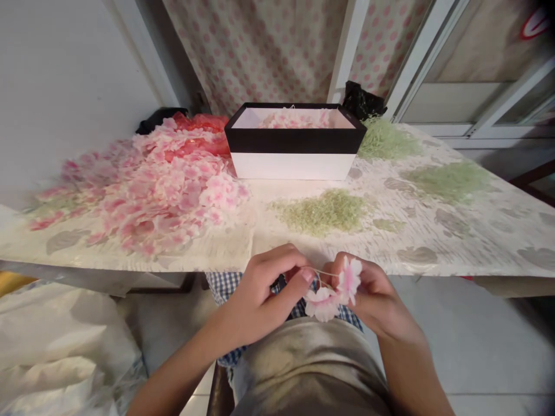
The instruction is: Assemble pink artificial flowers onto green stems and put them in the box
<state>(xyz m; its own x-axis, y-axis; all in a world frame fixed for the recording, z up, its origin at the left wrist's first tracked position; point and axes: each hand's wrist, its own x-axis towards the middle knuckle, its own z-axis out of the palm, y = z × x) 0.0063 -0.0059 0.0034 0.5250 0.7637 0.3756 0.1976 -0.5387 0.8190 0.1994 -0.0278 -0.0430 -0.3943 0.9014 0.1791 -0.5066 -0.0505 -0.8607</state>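
Note:
Pale pink artificial flowers on thin stems hang over my lap, in front of the table's near edge. One artificial flower (348,281) faces up beside my right hand (373,292), and a second bloom (322,304) droops lower between the hands. Thumb and forefinger of my left hand (277,289) are pinched together on the thin stems (319,271). The fingers of my right hand curl in behind the upper bloom, closed round it or its stem; the blossom partly covers the fingertips.
Heaped pink artificial petals (173,190) cover the table's left side, by red netting (199,124). A black-and-white box (295,164) holds more pink flowers. Green sprigs lie in piles (325,212), (448,180) on the patterned tablecloth (433,237). White bags (56,341) are at lower left.

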